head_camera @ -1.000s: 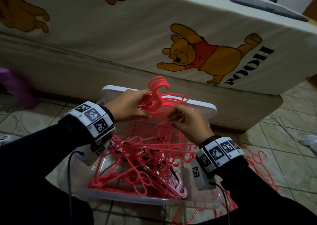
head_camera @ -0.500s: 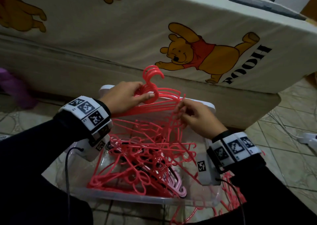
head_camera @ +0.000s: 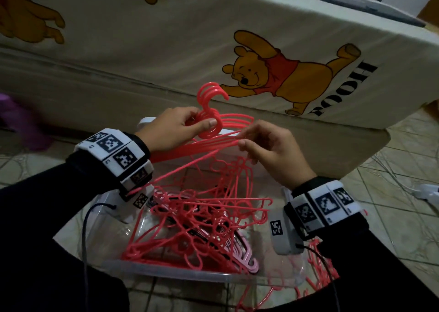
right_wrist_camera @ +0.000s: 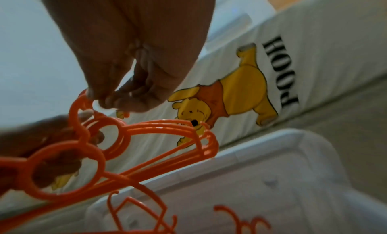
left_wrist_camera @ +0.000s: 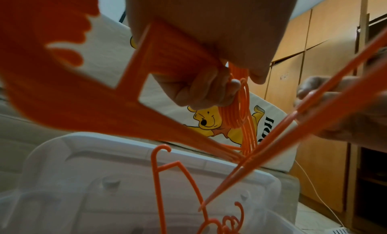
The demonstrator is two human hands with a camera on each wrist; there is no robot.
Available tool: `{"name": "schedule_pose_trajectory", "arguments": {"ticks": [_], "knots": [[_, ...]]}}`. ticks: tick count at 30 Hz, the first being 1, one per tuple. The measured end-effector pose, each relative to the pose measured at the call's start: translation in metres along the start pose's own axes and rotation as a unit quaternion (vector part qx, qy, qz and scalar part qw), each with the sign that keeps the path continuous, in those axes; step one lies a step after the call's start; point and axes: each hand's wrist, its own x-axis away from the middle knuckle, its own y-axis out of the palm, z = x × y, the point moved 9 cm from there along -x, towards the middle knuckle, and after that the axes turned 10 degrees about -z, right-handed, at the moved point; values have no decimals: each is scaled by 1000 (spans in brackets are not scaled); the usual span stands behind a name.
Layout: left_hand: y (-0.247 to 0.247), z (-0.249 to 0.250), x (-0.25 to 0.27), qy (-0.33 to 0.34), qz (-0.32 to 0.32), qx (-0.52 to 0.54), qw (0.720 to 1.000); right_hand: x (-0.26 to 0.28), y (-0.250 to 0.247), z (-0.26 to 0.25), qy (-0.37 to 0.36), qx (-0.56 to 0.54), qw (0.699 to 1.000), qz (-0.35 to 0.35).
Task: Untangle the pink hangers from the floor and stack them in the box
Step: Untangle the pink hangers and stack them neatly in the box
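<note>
Sorting: a gathered bunch of pink hangers [head_camera: 221, 131] is held up at frame centre, above the clear box [head_camera: 190, 276] on the floor.
Left hand: the left hand [head_camera: 173, 128] grasps the bunch at the necks, thumb pressed on the ring below the hooks, which stand aligned just above it.
Right hand: the right hand [head_camera: 273, 150], right of centre, has its fingers curled at the shoulder bars of the bunch; whether it pinches one bar or only steadies them I cannot tell, as the wrist view is blurred there.
Box: it fills the lower middle of the head view and holds a loose heap of hangers [head_camera: 190, 219], several crossed and hooked through each other, with a neater paler pile near its front wall.
Floor: a few hangers [head_camera: 318, 264] lie on the tiles at lower right, outside the box.
Behind: a white lid [left_wrist_camera: 146, 179] leans against the bed [head_camera: 237, 38].
Progress: partly done, as I judge it. One bunch is aligned, but the heap in the box needs untangling and stacking, and the floor pieces are not yet collected.
</note>
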Motion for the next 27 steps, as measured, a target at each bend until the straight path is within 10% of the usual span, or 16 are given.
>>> {"name": "schedule_pose_trajectory", "arguments": {"ticks": [5,19,27], "knots": [[4,0,3,-2,-24,-19,1000,-4,3,-16,-46,211,976,36],[-45,-29,7,-30,50,99,993,-9,-37,-77,-181,125,965,139],[-63,-33,10,-36,45,121,991,-12,-25,-45,-97,239,963,85]]}}
